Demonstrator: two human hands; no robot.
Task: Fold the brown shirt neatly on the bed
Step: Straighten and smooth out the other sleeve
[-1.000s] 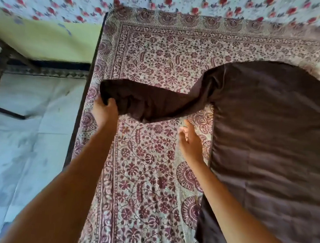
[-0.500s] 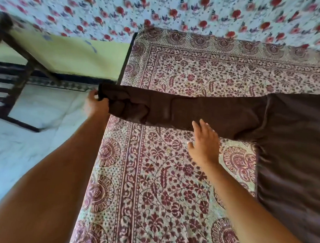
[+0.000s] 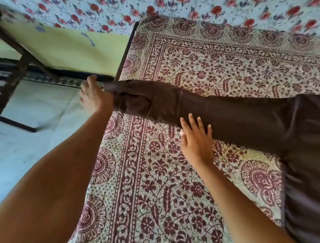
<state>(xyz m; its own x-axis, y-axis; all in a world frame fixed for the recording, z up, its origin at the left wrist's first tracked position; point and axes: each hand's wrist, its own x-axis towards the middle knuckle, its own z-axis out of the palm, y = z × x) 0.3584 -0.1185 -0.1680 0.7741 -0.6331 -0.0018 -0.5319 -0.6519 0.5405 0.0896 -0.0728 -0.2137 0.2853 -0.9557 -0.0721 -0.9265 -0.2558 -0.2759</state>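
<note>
Sleeve [image 3: 223, 115] now lies stretched flat across the bed [image 3: 150, 178], left hand [image 3: 96, 98] opening off its cuff, open right hand [image 3: 197, 140] pressing it, ready for folding inward.

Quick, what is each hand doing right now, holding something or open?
Left hand: at the sleeve cuff by the bed's edge, fingers spread; whether it grips cannot be told.
Right hand: open, flat on the brown shirt sleeve.

Dark brown shirt [image 3: 252, 119] on maroon-and-cream floral bedsheet [image 3: 169, 180]; red-rose print cloth [image 3: 107, 0] behind; yellow-green wall [image 3: 74, 50].
</note>
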